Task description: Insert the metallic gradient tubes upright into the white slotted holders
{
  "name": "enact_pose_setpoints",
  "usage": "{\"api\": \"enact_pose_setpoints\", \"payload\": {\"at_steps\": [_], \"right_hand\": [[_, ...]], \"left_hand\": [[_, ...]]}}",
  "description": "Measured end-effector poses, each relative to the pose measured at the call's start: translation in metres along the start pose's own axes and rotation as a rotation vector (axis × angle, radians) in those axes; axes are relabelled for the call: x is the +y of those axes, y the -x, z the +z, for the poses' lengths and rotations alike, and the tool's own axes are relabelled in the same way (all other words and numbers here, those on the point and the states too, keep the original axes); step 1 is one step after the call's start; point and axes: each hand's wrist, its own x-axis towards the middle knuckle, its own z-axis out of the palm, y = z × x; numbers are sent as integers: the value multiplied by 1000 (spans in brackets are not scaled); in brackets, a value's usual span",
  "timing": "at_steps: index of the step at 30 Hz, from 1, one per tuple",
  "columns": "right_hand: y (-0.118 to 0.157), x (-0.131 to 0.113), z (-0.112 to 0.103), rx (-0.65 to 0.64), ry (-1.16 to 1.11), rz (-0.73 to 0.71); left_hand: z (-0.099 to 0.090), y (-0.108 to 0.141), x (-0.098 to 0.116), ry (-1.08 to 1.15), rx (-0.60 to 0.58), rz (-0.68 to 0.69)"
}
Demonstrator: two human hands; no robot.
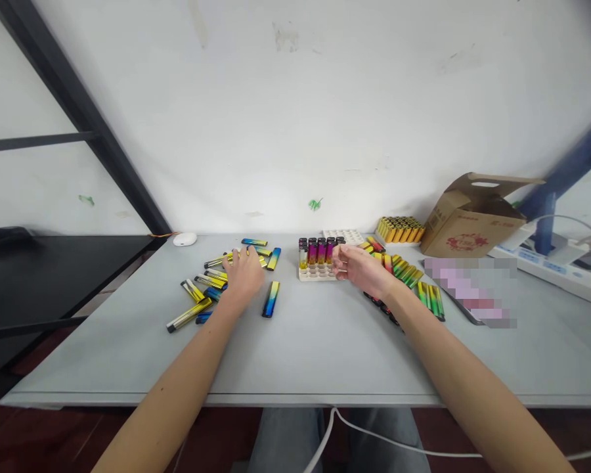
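Note:
My left hand (245, 274) reaches palm down over a loose pile of yellow and blue lighters (211, 279), its fingers spread on or just above them. To its right a blue and yellow lighter (271, 299) lies alone. At the centre, a white tray (318, 276) holds upright purple lighters (321, 251) in its back rows, with a yellowish one at the left; front holes are bare. My right hand (362, 268) is at the tray's right edge, fingers curled together; whether something small is between them is hidden. Red, yellow and green lighters (406, 271) lie beside and behind it.
A full tray of orange lighters (400, 230) and another white tray (345, 235) stand by the wall. Further right are an open cardboard box (473, 220), a blurred phone-like object (467, 289) and a power strip (554, 269). A white case (184, 239) sits at back left.

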Motion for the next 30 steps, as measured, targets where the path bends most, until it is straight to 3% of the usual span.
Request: {"api": "enact_pose_setpoints", "payload": {"at_steps": [3,5,12,19,24,27,30], "right_hand": [[0,1,-1,-7,7,21],[-1,2,-1,15,1,31],[-4,3,-3,106,-23,26],[-3,7,7,49,122,109],[-3,18,23,-100,-64,139],[-3,22,29,-81,-212,154],[-3,21,29,-53,-240,146]], "left_hand": [[1,-2,-7,-68,-73,44],[3,-2,-9,-63,-50,70],[-7,-2,1,134,169,200],[-37,24,40,381,460,487],[-28,44,61,490,334,796],[-20,45,65,560,274,1002],[-20,43,65,580,276,1077]]}}
